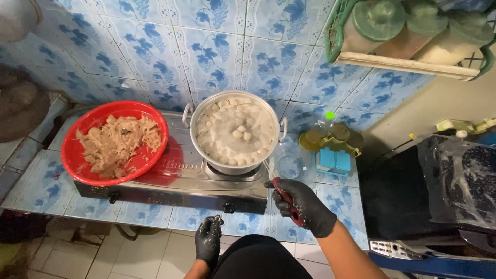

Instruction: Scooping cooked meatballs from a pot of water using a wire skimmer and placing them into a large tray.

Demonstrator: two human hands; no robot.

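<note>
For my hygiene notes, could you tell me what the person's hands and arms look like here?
Both the left hand and the right hand wear black disposable gloves ending at the wrist. The left glove is speckled with pale bits. The forearms are bare, with no sleeves showing.

Kitchen, small and domestic in look. We list as evidence, all placed from the steel two-burner gas stove (175, 178): a steel pot (235, 132) of pale round balls in water on its right burner; a red basin (114, 142) of shredded food on its left end; blue grape-patterned wall tiles (206, 46) behind it; lidded jars (408, 26) (green caps) on a shelf up to its right.
</note>
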